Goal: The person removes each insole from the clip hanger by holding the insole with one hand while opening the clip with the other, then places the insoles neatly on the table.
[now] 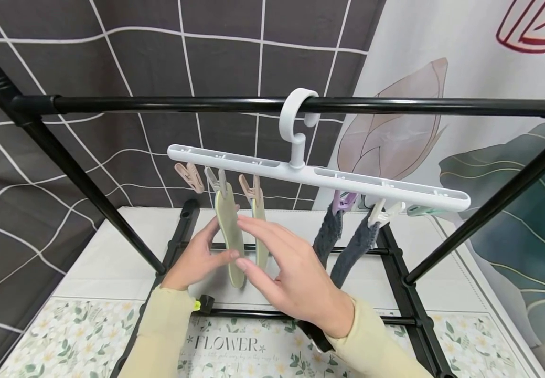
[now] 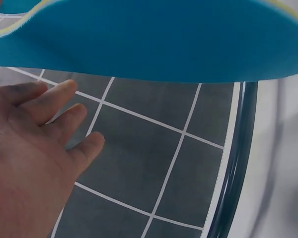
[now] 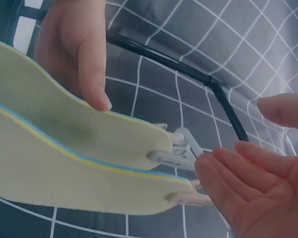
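Two pale green insoles (image 1: pixel 230 236) hang by clothespins from a white clip hanger (image 1: pixel 272 169). A grey clothespin (image 1: pixel 218 182) grips the left one; a beige clothespin (image 1: pixel 249 189) holds the other. My left hand (image 1: pixel 196 260) is beside the left insole, its thumb at the edge. In the left wrist view its fingers (image 2: pixel 64 106) extend loosely below the blue underside (image 2: pixel 154 44). My right hand (image 1: pixel 296 268) hovers to the right, fingers extended and partly in front of the second insole. In the right wrist view its palm (image 3: pixel 268 193) holds nothing.
The hanger hooks over a black rack bar (image 1: pixel 182 104). Dark grey socks (image 1: pixel 343 252) hang on its right side from purple and white clothespins. An unused beige clothespin (image 1: pixel 190 177) dangles at the left end. A floral mat (image 1: pixel 234 344) lies under the rack.
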The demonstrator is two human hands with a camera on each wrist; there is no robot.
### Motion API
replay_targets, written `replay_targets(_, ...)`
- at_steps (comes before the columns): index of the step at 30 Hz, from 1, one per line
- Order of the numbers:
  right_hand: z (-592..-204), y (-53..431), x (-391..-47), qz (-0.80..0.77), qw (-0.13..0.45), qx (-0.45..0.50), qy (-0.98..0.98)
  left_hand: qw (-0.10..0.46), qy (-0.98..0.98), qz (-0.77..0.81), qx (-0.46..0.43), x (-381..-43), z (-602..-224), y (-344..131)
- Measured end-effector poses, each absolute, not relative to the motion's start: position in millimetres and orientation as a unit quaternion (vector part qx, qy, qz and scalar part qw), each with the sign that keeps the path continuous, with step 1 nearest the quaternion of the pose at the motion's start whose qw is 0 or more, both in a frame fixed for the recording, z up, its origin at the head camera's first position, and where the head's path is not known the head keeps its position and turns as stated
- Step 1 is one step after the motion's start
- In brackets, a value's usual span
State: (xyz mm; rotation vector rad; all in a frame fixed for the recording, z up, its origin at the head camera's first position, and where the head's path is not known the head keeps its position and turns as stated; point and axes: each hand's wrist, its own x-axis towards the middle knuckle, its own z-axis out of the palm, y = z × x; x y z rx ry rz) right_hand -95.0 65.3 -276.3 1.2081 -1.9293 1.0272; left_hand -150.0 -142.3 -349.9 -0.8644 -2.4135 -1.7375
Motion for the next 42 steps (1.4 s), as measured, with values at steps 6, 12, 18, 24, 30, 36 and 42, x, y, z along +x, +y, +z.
replay_targets(6,-274.7,57.6,-98.7,0.397,0.321,0.447,-0.735,0.021,-0.772,-0.571,-0.278,-150.1,-347.2,-140.8)
replay_targets(12,-274.3,53.4,-99.9,0.392,0.331,0.428,-0.744,0.02,-0.774,-0.574,-0.266,-151.3,-349.6,-139.7)
replay_targets(18,-274.0,48.8,-102.1,0.401,0.33,0.418,-0.746,0.021,-0.774,-0.576,-0.261,-152.1,-349.7,-137.8)
replay_targets(24,-273.5,43.1,-103.2,0.4,0.329,0.403,-0.755,0.023,-0.775,-0.577,-0.255,-149.9,-348.5,-136.8)
replay_targets(30,-271.3,36.4,-102.4,0.407,0.321,0.379,-0.767,0.025,-0.772,-0.586,-0.246,-147.7,-349.7,-137.6)
replay_targets(36,-270.5,30.1,-100.6,0.415,0.322,0.362,-0.77,0.042,-0.777,-0.58,-0.24,-145.0,-351.1,-138.3)
replay_targets(42,-268.7,23.2,-101.9,0.382,0.369,0.329,-0.781,0.046,-0.771,-0.588,-0.241,-142.4,-351.1,-139.4)
